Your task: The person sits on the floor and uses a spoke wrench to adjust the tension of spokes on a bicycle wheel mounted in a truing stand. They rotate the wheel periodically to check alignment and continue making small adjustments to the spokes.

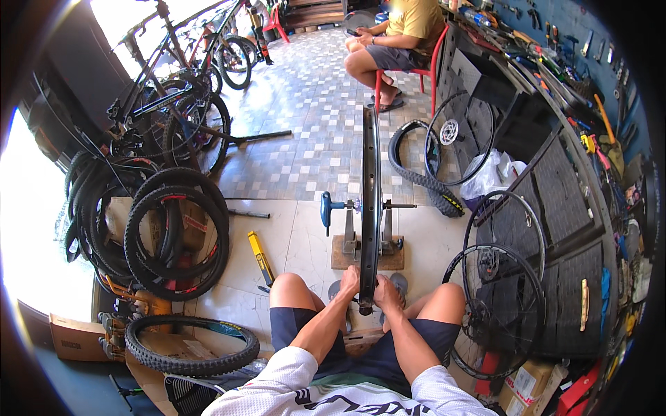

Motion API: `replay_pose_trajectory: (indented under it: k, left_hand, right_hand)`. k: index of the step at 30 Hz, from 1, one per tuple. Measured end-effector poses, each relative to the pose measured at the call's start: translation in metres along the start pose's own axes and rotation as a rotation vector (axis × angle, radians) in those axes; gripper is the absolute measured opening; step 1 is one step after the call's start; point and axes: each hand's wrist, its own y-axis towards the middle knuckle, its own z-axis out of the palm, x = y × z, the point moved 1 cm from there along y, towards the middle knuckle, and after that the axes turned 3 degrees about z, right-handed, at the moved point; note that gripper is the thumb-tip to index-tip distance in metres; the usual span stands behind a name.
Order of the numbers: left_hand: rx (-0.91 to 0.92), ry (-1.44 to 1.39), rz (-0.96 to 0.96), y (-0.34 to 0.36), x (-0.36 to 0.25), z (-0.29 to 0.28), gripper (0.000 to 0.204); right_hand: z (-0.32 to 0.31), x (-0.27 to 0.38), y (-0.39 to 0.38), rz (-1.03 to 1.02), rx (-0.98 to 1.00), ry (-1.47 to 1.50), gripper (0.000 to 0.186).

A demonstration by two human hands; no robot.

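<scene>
A bicycle wheel rim (pixel 369 159) stands upright, edge-on, in a metal truing stand (pixel 350 232) on a wooden base (pixel 344 261) in front of me. A blue T-handled tool (pixel 326 208) sits at the left end of the axle. My left hand (pixel 350 281) is closed at the lower left side of the rim. My right hand (pixel 388 295) is closed at its lower right side, a little nearer me. The fingertips of both hands are partly hidden. A yellow level-like tool (pixel 260 256) lies on the floor to the left.
Tires (pixel 163 272) are piled left, below parked bikes (pixel 156 111); another tire (pixel 191 357) lies nearer. Loose wheels (pixel 499 319) lean on a dark cabinet (pixel 544 187) at right, below a tool-covered bench (pixel 569 83). A seated person (pixel 409 31) is on a red chair at the back.
</scene>
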Motion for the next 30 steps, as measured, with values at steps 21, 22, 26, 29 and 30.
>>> replay_pose_trajectory:
  k: [21, 22, 26, 29, 30]
  left_hand:
    - [0.082, 0.234, 0.329, 0.012, 0.002, -0.003, 0.034]
    - [0.082, 0.205, 0.307, 0.004, -0.007, -0.005, 0.036]
    - [0.036, 0.134, 0.271, -0.008, -0.016, -0.021, 0.039]
    - [0.014, 0.104, 0.267, -0.006, -0.015, -0.026, 0.041]
    - [-0.014, 0.079, 0.217, -0.006, -0.014, -0.026, 0.041]
  right_hand:
    - [0.001, -0.013, 0.0, -0.052, -0.1, 0.048, 0.035]
    - [0.003, -0.013, 0.0, -0.057, -0.107, 0.036, 0.035]
    - [0.011, -0.005, 0.002, -0.159, -0.122, 0.011, 0.037]
    - [0.01, -0.007, 0.005, -0.177, -0.022, 0.035, 0.036]
    - [0.009, -0.007, 0.003, -0.121, 0.049, 0.06, 0.037]
